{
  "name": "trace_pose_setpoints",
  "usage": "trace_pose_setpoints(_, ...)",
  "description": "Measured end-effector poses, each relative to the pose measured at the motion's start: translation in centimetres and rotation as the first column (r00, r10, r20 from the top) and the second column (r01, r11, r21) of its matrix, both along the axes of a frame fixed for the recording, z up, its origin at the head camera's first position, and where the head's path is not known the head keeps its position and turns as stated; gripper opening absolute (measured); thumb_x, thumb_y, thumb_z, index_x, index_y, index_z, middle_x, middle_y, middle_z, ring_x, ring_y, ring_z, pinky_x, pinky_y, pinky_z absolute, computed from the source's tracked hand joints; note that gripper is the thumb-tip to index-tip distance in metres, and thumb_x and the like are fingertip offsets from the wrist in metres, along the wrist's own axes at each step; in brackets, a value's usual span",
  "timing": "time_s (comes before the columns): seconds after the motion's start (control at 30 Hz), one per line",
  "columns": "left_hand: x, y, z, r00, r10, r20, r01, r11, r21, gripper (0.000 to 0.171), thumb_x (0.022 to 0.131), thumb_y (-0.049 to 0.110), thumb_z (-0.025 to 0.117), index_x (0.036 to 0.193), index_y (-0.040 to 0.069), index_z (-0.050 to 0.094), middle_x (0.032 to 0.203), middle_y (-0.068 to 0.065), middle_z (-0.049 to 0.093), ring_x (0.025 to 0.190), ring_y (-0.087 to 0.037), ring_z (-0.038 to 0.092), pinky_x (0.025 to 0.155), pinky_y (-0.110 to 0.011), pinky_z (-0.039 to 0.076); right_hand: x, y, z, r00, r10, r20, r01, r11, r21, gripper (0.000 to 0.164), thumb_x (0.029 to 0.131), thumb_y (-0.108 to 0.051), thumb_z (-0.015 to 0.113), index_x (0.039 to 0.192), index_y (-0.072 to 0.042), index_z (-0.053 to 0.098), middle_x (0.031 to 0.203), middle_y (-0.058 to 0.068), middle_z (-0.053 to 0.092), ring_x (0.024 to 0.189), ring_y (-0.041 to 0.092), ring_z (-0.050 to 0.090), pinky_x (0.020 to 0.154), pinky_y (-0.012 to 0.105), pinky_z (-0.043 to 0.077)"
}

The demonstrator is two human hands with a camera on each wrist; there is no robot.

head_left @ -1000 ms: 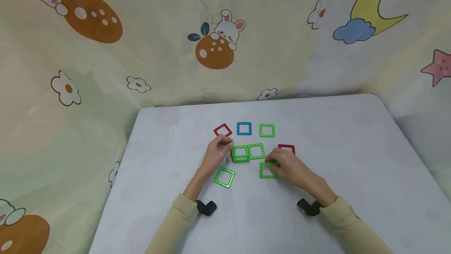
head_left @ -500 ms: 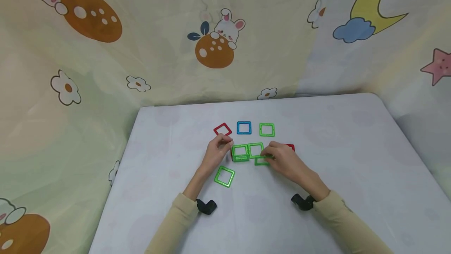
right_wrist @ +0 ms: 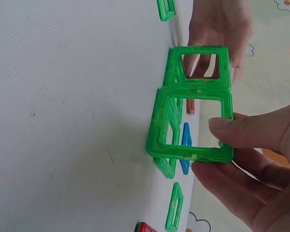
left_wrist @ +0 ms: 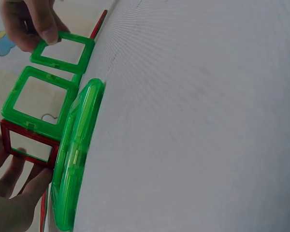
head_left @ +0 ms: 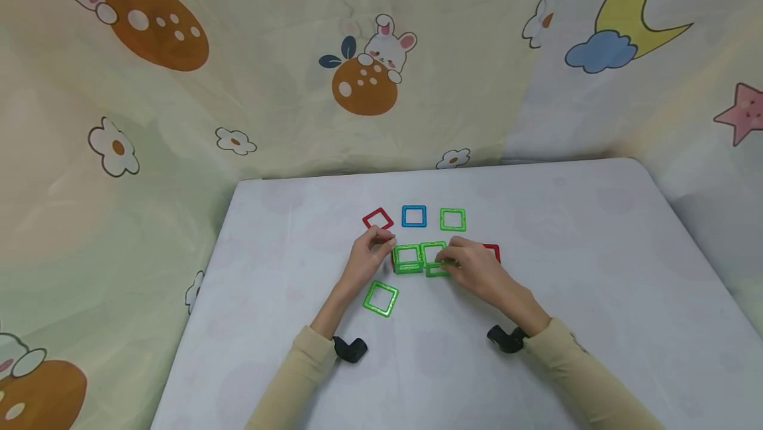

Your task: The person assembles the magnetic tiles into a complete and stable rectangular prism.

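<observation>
At the centre of the head view, the left hand (head_left: 365, 260) was found curled about an upright red tile (left_wrist: 31, 131), its fingers behind and around the frame. A red tile (head_left: 372, 215) lay askew above that hand, and a tilted green tile (head_left: 376, 311) lay below it. Next to the right, an upright green tile (right_wrist: 199, 50) stood against the near edge of a flat green tile (head_left: 408, 247); a blue tile (head_left: 414, 225) lay above. A second flat green tile (head_left: 433, 244) adjoined. At its near edge, the right hand (head_left: 480, 272) pinched an upright green tile between thumb and fingers, beside the first upright one. Above and right lay another green tile (head_left: 453, 228). Rightmost, a red tile (head_left: 492, 246) was partly hidden behind the right hand. All were on a white table (head_left: 572, 251).
</observation>
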State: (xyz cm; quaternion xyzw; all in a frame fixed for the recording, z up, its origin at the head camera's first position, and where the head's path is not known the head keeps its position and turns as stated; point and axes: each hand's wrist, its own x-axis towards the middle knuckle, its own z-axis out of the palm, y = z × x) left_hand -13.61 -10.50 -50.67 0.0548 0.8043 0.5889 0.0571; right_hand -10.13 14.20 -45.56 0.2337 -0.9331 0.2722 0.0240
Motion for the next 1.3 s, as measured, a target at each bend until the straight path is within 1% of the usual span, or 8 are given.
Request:
trace_pose_setpoints(0.33,-0.13,-0.10,-0.15,1.000,-0.005,0.000,0.005,1.000,0.006,0.025,0.102,0.024,0.064,0.119,0.007,0.066,0.117,-0.004,0.068,0.122,-0.025,0.062,0.112,-0.049,0.045,-0.12,-0.33,-0.13,1.000,-0.002,-0.018,0.002,1.000,-0.013,0.019,0.080,-0.001,0.086,0.096,-0.007,0.081,0.087,0.001,0.067,0.078,0.015,0.061,0.073,0.031,0.058)
trace_pose_setpoints(0.67,-0.07,-0.04,-0.15,1.000,-0.002,0.001,0.002,1.000,0.008,0.025,0.102,0.024,0.065,0.120,0.007,0.066,0.117,-0.004,0.068,0.123,-0.024,0.062,0.113,-0.049,0.045,-0.17,-0.37,-0.16,1.000,0.004,-0.021,-0.004,1.000,-0.011,0.020,0.079,0.000,0.086,0.097,-0.008,0.080,0.089,0.002,0.069,0.080,0.016,0.064,0.078,0.034,0.060)
trace_pose_setpoints(1.1,-0.08,-0.05,-0.10,1.000,-0.006,-0.002,0.006,1.000,0.026,0.025,0.102,0.024,0.065,0.120,0.006,0.066,0.115,-0.004,0.068,0.122,-0.024,0.062,0.112,-0.049,0.045,-0.24,-0.33,-0.49,0.999,-0.018,-0.027,0.017,0.999,-0.043,0.020,0.079,0.001,0.085,0.097,-0.007,0.079,0.089,0.002,0.069,0.081,0.017,0.066,0.077,0.035,0.060)
trace_pose_setpoints(1.3,-0.04,-0.09,-0.06,1.000,-0.004,-0.003,0.004,1.000,0.017,0.021,0.102,0.023,0.064,0.117,0.009,0.067,0.115,-0.004,0.068,0.121,-0.023,0.062,0.111,-0.047,0.046,-0.23,-0.05,-0.60,1.000,-0.014,0.001,0.014,0.999,-0.037,0.024,0.081,0.000,0.085,0.103,-0.004,0.078,0.095,0.007,0.072,0.085,0.019,0.068,0.080,0.036,0.061)
